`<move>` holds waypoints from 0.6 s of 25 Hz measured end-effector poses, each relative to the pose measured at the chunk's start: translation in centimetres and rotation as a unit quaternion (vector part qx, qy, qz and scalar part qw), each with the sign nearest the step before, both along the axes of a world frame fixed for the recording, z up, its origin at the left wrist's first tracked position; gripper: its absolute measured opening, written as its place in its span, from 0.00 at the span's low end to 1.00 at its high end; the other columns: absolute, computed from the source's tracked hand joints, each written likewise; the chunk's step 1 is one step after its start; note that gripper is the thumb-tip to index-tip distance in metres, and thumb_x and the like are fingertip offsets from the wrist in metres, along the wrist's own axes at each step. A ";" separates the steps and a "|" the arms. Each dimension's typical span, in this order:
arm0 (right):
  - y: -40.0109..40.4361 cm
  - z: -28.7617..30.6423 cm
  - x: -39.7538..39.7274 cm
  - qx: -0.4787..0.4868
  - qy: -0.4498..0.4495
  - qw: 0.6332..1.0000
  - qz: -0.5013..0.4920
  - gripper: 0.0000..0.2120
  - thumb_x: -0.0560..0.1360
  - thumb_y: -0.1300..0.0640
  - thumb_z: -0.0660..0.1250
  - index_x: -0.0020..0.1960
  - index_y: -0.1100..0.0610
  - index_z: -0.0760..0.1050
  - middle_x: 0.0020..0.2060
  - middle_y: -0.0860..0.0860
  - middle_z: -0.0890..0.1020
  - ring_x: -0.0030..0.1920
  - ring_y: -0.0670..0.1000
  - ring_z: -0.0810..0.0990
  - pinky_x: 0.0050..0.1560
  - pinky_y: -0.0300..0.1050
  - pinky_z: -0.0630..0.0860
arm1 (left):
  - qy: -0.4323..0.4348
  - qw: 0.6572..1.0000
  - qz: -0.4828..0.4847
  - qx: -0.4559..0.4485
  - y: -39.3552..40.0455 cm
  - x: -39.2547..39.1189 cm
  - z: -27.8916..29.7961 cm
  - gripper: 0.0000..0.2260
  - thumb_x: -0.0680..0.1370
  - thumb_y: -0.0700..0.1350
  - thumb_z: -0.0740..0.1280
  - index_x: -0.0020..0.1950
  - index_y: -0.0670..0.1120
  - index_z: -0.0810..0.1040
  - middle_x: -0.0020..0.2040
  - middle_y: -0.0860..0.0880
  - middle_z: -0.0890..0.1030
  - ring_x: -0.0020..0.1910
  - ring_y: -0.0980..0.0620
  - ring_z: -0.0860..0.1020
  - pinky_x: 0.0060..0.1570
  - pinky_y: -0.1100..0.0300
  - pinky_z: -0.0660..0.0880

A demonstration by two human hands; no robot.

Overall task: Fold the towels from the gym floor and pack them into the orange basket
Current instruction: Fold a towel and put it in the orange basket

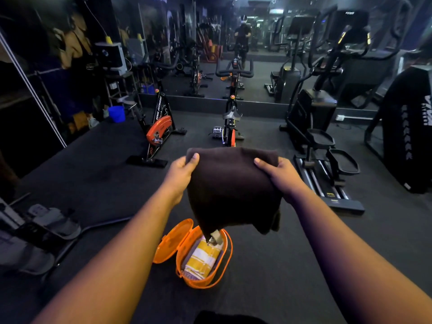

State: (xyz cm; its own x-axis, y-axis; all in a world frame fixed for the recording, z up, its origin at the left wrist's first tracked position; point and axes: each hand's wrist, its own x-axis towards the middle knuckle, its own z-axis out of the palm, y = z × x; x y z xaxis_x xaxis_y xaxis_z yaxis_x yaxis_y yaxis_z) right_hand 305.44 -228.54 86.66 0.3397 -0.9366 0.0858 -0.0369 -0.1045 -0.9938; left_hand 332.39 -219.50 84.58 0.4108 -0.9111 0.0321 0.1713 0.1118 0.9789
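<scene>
A dark brown towel (230, 185), folded over, hangs in the air in front of me. My left hand (181, 173) grips its upper left corner and my right hand (279, 175) grips its upper right corner. Its lower end, with a small pale tag, dangles just above the orange basket (224, 265) on the floor. The basket's lid (173, 242) is flipped open to the left. Inside lies a folded yellow-and-white striped towel (204, 259).
Two orange-and-black spin bikes (156, 132) (230, 127) stand ahead on the black floor. An elliptical machine (322, 146) is at the right, a treadmill edge (35, 225) at the left. A blue bucket (116, 114) sits far left. A mirror wall lies beyond.
</scene>
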 end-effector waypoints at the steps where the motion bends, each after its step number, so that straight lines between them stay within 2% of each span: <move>1: 0.0 0.3 0.0 0.027 -0.043 0.999 0.010 0.12 0.75 0.51 0.76 0.54 0.58 0.84 0.49 0.55 0.88 0.50 0.54 0.87 0.48 0.46 0.81 | 0.040 0.999 -0.017 -0.014 -0.1 -0.1 0.7 0.16 0.81 0.53 0.68 0.61 0.43 0.81 0.58 0.42 0.85 0.60 0.43 0.82 0.60 0.50 0.80; 3: -0.3 1.2 0.2 0.085 -0.147 0.985 0.030 0.15 0.77 0.51 0.74 0.58 0.60 0.83 0.52 0.60 0.87 0.52 0.58 0.86 0.49 0.50 0.82 | 0.117 0.987 -0.105 -0.017 -0.1 -1.0 0.8 0.21 0.76 0.57 0.71 0.62 0.45 0.81 0.60 0.41 0.84 0.59 0.43 0.83 0.55 0.51 0.82; 5: -1.3 2.1 0.2 0.118 -0.205 0.971 0.022 0.19 0.78 0.51 0.73 0.62 0.63 0.80 0.54 0.62 0.86 0.52 0.59 0.86 0.49 0.52 0.83 | 0.068 0.980 -0.176 0.057 1.0 -2.9 -1.4 0.22 0.72 0.56 0.74 0.61 0.44 0.81 0.57 0.43 0.86 0.53 0.48 0.85 0.50 0.57 0.82; 7: -2.4 1.9 -0.4 0.160 -0.212 0.964 0.015 0.23 0.78 0.48 0.72 0.65 0.62 0.79 0.54 0.60 0.86 0.50 0.57 0.87 0.47 0.52 0.84 | 0.018 0.982 -0.169 0.077 1.6 -4.6 -3.0 0.14 0.74 0.46 0.75 0.58 0.42 0.83 0.54 0.43 0.86 0.50 0.49 0.85 0.49 0.59 0.81; 8: -2.8 1.1 -1.2 0.191 -0.187 0.963 0.035 0.24 0.77 0.46 0.71 0.66 0.61 0.79 0.54 0.59 0.86 0.51 0.56 0.87 0.48 0.50 0.83 | 0.050 0.986 -0.141 0.069 1.1 -5.3 -3.0 0.12 0.76 0.43 0.73 0.58 0.41 0.83 0.54 0.42 0.86 0.49 0.48 0.85 0.48 0.58 0.82; 9: -3.0 -0.4 -2.2 0.221 -0.123 0.965 0.067 0.26 0.75 0.43 0.71 0.66 0.59 0.79 0.55 0.56 0.86 0.53 0.54 0.86 0.51 0.49 0.82 | 0.098 0.988 -0.096 0.065 0.2 -5.7 -2.7 0.10 0.78 0.43 0.72 0.57 0.40 0.83 0.52 0.41 0.86 0.47 0.47 0.86 0.47 0.57 0.83; 10: -2.7 -2.4 -3.1 0.237 -0.024 0.965 0.112 0.27 0.73 0.41 0.72 0.65 0.56 0.80 0.56 0.54 0.87 0.55 0.53 0.85 0.56 0.49 0.79 | 0.134 0.987 -0.050 0.067 -0.5 -5.8 -2.2 0.10 0.79 0.44 0.71 0.56 0.39 0.83 0.50 0.41 0.87 0.46 0.47 0.86 0.45 0.55 0.83; 11: -2.2 -4.5 -3.8 0.237 0.083 0.956 0.153 0.25 0.71 0.40 0.74 0.63 0.54 0.81 0.55 0.51 0.87 0.55 0.52 0.84 0.57 0.49 0.75 | 0.166 0.983 -0.022 0.074 -1.1 -5.8 -1.9 0.10 0.80 0.45 0.71 0.55 0.39 0.83 0.49 0.41 0.87 0.45 0.47 0.86 0.46 0.54 0.84; 12: -1.6 -6.3 -4.2 0.228 0.148 0.946 0.176 0.22 0.70 0.42 0.75 0.60 0.51 0.83 0.53 0.49 0.87 0.54 0.50 0.83 0.55 0.50 0.73 | 0.183 0.979 -0.015 0.089 -1.4 -5.9 -1.9 0.12 0.80 0.47 0.71 0.56 0.39 0.83 0.49 0.40 0.86 0.46 0.46 0.86 0.48 0.52 0.84; 13: -1.3 -7.7 -4.5 0.218 0.155 0.946 0.182 0.18 0.71 0.44 0.76 0.58 0.50 0.84 0.52 0.48 0.87 0.53 0.50 0.83 0.53 0.49 0.73 | 0.187 0.976 -0.025 0.105 -1.2 -6.0 -2.3 0.12 0.80 0.46 0.71 0.57 0.39 0.83 0.50 0.40 0.86 0.47 0.45 0.86 0.50 0.51 0.83; 15: -1.5 -9.2 -4.8 0.219 0.041 0.962 0.155 0.15 0.72 0.51 0.76 0.58 0.51 0.85 0.54 0.53 0.87 0.52 0.51 0.84 0.51 0.45 0.78 | 0.152 0.977 -0.068 0.133 -0.1 -6.5 -3.4 0.10 0.78 0.39 0.71 0.59 0.39 0.82 0.51 0.41 0.86 0.47 0.46 0.86 0.48 0.54 0.84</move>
State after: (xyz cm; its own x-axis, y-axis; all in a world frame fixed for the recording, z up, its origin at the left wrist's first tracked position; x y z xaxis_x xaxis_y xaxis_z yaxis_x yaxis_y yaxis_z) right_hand 300.61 -230.09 77.45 0.5978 -0.7289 -0.3337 -0.1514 0.3062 -0.9399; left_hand 325.92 -219.56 81.21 0.2393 -0.9175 -0.3175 0.4548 -0.1830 0.8716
